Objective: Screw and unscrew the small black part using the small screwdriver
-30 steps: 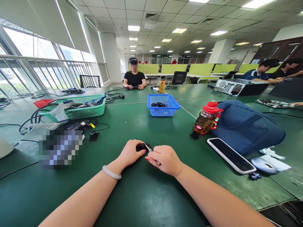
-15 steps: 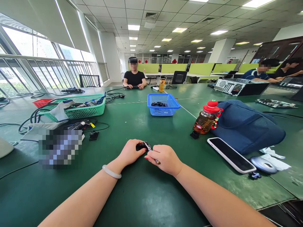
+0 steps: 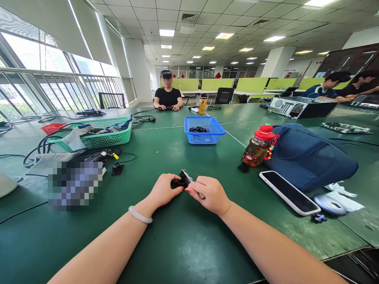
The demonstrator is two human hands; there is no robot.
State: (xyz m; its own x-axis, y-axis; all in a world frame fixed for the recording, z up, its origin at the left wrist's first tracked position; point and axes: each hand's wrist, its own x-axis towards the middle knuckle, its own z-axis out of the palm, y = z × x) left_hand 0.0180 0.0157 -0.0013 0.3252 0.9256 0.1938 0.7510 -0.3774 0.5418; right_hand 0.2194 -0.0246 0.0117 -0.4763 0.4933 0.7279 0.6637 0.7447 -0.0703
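My left hand (image 3: 164,190) rests on the green table, its fingers closed round a small black part (image 3: 181,181) whose kind I cannot make out. In my right hand (image 3: 211,194) is a slim tool with a silvery front (image 3: 187,176) and a brownish rounded end (image 3: 202,196) poking out below the fingers. The silvery front lies against or just over the black part; whether they touch I cannot tell. The fingers hide much of both things. On my left wrist is a pale bangle (image 3: 140,214).
Ahead stands a blue basket (image 3: 205,138) holding black items. To the left are a green basket (image 3: 109,139) and cables. A red-lidded bottle (image 3: 258,146), a navy bag (image 3: 308,157), a phone (image 3: 288,192) and a mouse (image 3: 330,205) lie right. A person (image 3: 167,94) sits opposite.
My right hand has shifted slightly right and up, and the tool's silvery front now points further up. More of the black part shows. My left hand has barely moved.
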